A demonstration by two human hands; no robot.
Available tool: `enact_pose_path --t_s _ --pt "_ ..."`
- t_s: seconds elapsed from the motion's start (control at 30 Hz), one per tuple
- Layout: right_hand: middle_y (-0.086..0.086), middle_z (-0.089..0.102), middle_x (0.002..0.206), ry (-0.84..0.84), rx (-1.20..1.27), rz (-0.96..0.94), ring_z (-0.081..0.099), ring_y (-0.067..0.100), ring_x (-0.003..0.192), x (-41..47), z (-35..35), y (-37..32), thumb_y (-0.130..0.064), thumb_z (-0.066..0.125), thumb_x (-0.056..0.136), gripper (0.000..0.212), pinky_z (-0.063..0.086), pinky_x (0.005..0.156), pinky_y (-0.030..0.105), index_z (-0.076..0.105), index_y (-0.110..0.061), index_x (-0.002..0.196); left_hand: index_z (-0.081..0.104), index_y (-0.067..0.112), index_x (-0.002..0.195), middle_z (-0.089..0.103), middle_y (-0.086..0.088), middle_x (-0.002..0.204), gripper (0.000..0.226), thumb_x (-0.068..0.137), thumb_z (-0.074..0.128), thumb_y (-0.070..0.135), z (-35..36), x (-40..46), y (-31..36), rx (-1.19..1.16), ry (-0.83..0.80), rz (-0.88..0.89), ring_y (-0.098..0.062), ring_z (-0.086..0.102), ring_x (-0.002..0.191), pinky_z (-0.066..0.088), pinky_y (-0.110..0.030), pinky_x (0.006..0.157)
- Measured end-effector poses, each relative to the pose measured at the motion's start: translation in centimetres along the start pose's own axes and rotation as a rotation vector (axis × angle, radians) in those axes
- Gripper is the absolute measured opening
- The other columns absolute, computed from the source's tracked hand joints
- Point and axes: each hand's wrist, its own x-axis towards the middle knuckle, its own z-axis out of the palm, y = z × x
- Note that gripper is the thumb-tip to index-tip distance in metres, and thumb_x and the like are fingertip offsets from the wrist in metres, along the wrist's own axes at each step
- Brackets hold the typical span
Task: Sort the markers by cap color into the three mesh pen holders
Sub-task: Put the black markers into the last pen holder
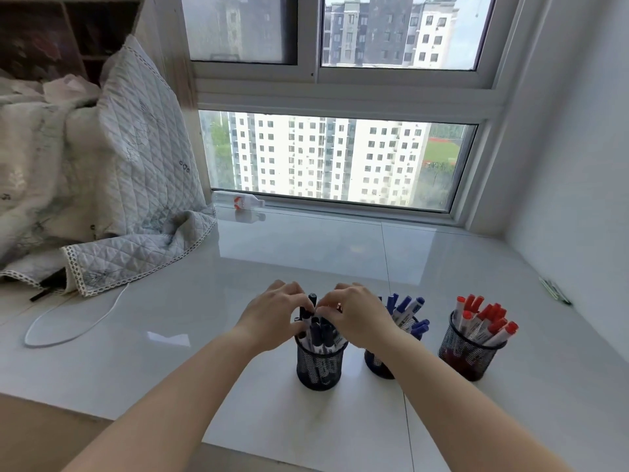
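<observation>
My left hand [272, 315] and right hand [357, 315] are curling fingers, seemingly pinching, round black-capped markers [318, 330] in the leftmost holder [318, 367].

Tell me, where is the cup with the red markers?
In the head view, the black mesh pen holder with red-capped markers stands at the right end of the row of three, beside the black mesh holder of blue-capped markers.

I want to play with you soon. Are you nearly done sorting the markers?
Nearly. Red caps fill the right holder and blue caps the middle holder. The left hand and right hand are bunching black-capped markers in the left holder. No loose markers show on the tabletop.
</observation>
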Motion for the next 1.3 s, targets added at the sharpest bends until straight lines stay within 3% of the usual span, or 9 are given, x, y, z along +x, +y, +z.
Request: enact_pose_path --t_s 0.17,0.33,0.47,0.57,0.8,1.17,1.3 --pt "0.002 0.061 0.09 -0.114 -0.199 0.138 0.05 0.016 0.084 1.8 0.3 -2.5 -0.051 0.061 0.076 0.037 0.037 0.059 0.026 0.069 -0.018 0.091 0.063 0.031 0.106 0.048 0.011 0.117 0.027 0.083 0.059 0.044 -0.1 0.1 -0.2 -0.055 -0.067 -0.103 -0.009 0.036 0.117 0.04 -0.028 0.087" --pt "0.006 0.052 0.087 -0.166 -0.304 0.162 0.051 0.022 0.101 2.1 1.4 -3.1 -0.041 0.062 0.078 0.031 0.039 0.065 0.028 0.062 -0.014 0.093 0.065 0.032 0.1 0.051 0.009 0.116 0.023 0.085 0.057 0.047 0.5 -0.2 -0.3 -0.097 -0.118 -0.142 -0.011 0.038 0.116 0.039 -0.028 0.087" --pt "0.007 0.061 0.105 -0.147 -0.343 0.134 0.047 0.023 0.109 1.6 2.2 -2.6 -0.033 0.057 0.084 0.031 0.042 0.075 0.031 0.06 -0.012 0.107 0.063 0.032 0.111 0.049 0.007 0.119 0.029 0.084 0.06 0.041 1.4 -0.4 0.1 -0.165 -0.097 -0.164 -0.012 0.037 0.118 0.04 -0.032 0.094" --pt "0.004 0.062 0.105 -0.124 -0.319 0.087 0.047 0.022 0.108 0.9 2.1 -1.8 -0.032 0.056 0.083 0.03 0.044 0.082 0.032 0.066 -0.015 0.105 0.064 0.034 0.107 0.048 0.007 0.118 0.025 0.082 0.062 0.034 2.0 -0.3 0.4 -0.269 -0.076 -0.197 -0.012 0.036 0.118 0.037 -0.03 0.096" --pt "-0.008 0.062 0.098 -0.07 -0.179 -0.088 0.039 0.012 0.096 -1.6 1.5 1.7 -0.042 0.057 0.08 0.029 0.034 0.08 0.025 0.068 -0.024 0.101 0.066 0.034 0.099 0.042 0.013 0.109 0.021 0.079 0.067 0.029 2.9 0.0 1.6 -0.463 -0.066 -0.201 -0.01 0.036 0.118 0.031 -0.028 0.103" --pt "-0.011 0.067 0.094 -0.069 -0.147 -0.23 0.047 0.014 0.099 -2.6 0.7 3.4 -0.035 0.06 0.078 0.021 0.034 0.083 0.023 0.069 -0.026 0.095 0.064 0.035 0.099 0.045 0.015 0.114 0.017 0.082 0.063 0.039 0.8 0.8 4.0 -0.197 -0.016 -0.031 -0.006 0.033 0.116 0.037 -0.028 0.08" --pt "-0.013 0.065 0.087 -0.032 -0.09 -0.217 0.046 0.01 0.094 -2.8 0.1 3.5 -0.033 0.06 0.076 0.019 0.035 0.078 0.02 0.068 -0.028 0.093 0.064 0.03 0.097 0.045 0.013 0.118 0.018 0.082 0.064 0.04 0.2 1.3 4.1 -0.14 -0.064 -0.03 -0.008 0.032 0.118 0.038 -0.029 0.082"
